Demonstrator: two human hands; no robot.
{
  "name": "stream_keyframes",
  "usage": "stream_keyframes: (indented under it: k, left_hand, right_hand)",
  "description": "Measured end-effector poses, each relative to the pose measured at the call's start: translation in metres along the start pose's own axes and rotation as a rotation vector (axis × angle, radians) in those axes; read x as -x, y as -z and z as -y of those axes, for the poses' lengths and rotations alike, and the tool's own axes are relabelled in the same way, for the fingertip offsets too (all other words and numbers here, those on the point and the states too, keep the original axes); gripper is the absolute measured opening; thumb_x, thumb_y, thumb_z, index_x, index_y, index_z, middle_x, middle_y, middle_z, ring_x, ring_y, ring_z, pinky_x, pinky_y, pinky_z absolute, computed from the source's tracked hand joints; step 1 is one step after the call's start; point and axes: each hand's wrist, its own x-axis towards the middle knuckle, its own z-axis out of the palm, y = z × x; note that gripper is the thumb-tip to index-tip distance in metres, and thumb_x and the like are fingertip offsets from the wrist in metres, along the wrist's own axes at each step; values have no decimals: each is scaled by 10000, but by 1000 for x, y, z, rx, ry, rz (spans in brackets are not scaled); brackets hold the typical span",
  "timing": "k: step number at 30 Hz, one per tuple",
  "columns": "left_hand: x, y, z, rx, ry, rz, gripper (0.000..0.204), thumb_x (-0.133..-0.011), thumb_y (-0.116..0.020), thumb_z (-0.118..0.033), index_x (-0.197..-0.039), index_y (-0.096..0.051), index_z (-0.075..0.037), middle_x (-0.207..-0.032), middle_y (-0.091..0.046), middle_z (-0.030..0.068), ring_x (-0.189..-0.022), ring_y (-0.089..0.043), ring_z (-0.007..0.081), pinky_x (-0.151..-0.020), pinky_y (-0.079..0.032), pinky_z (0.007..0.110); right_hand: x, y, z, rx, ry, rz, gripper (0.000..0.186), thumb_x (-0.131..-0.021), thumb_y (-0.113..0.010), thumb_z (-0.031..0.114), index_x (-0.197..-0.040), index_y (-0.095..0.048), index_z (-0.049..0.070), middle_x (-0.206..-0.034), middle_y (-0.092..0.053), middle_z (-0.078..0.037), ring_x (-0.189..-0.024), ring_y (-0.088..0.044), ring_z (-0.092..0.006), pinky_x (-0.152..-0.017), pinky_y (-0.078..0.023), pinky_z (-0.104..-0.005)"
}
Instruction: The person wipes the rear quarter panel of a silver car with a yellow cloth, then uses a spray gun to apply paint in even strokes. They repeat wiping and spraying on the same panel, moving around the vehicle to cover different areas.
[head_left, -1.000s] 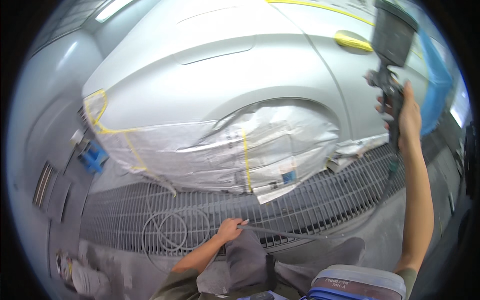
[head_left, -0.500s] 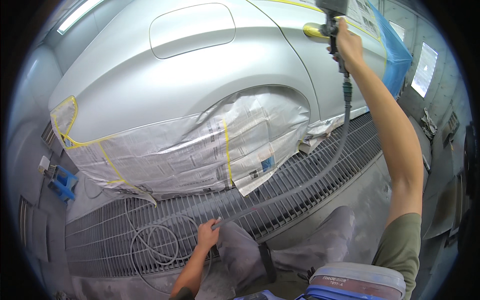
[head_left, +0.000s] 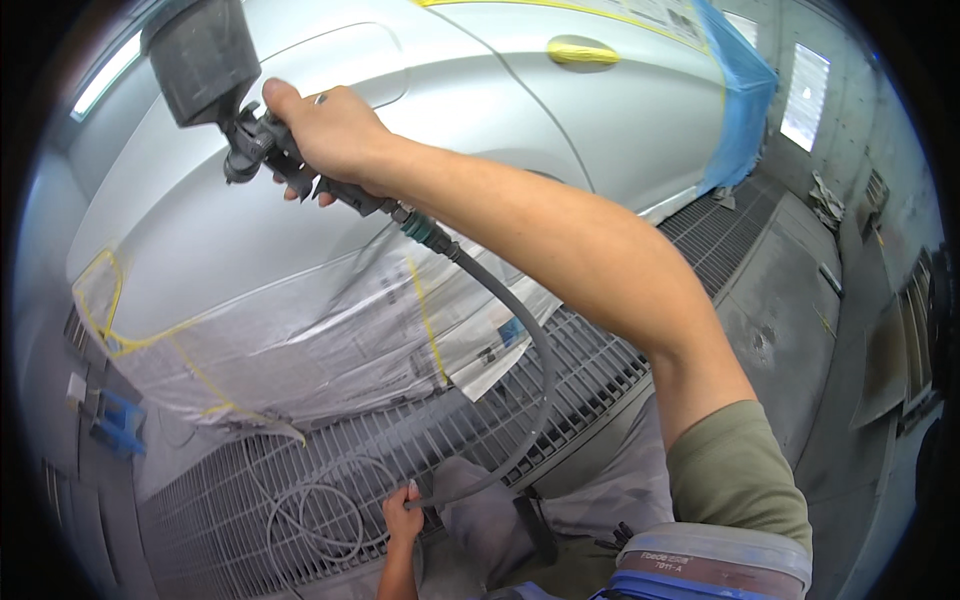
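Note:
My right hand is wrapped round the grip of a dark spray gun, whose square paint cup stands up at its top. The gun is in front of the silver car's rear side panel; how far from the paint I cannot tell. A grey air hose hangs from a green coupling under the grip and curves down to my left hand. That hand is low by my knee, its fingers closed round the hose. My right forearm hides part of the wheel arch.
Newspaper sheets with yellow tape mask the car's lower part. Yellow tape covers the door handle; blue film hangs farther right. Coiled hose lies on the floor grating. A blue stool stands at left.
My right hand has swept the spray gun left, from beside the taped door handle to the rear panel. The hose swung along with it. My left hand dropped slightly lower, still on the hose.

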Motion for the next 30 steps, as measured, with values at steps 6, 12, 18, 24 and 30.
stream_keyframes:
  k: [6,12,18,24,30]
  left_hand:
    - [-9,-26,-44,-40,33,50,151,-882,-674,-138,-805,-662,-9,-768,-644,255,-767,-632,479,-644,-467,504]
    - [-33,-79,-114,-51,15,141,154,-874,-724,-178,-835,-691,-33,-725,-664,208,-726,-651,449,-634,-484,493]
    - [-52,-108,-173,-107,-83,197,195,-867,-773,-253,-849,-703,-72,-674,-657,166,-659,-652,410,-584,-483,476]
    - [-48,-109,-194,-97,-134,151,171,-830,-787,-224,-857,-703,-78,-708,-676,171,-682,-662,415,-593,-490,475]
    - [-38,-95,-168,-97,-45,158,149,-837,-757,-203,-860,-699,-68,-757,-692,187,-719,-669,422,-611,-493,481]
  right_hand:
    - [19,137,-19,181,-123,-286,669,-1049,-327,627,-1151,-634,41,-878,-752,-135,-682,-751,-201,-451,-493,-310]
    - [55,348,-38,225,-72,-581,700,-1056,-278,625,-1230,-613,36,-919,-761,-149,-742,-754,-184,-465,-525,-268]
    - [82,499,-52,234,-44,-866,672,-1048,-335,568,-1120,-644,-24,-868,-745,-158,-667,-725,-185,-475,-519,-297]
    - [85,538,-61,443,-69,-1240,640,-987,-473,603,-932,-715,13,-750,-694,-76,-607,-693,-184,-498,-546,-351]
    - [87,455,-54,422,-83,-1005,620,-1004,-479,599,-943,-688,18,-757,-679,-75,-613,-687,-168,-476,-511,-327]
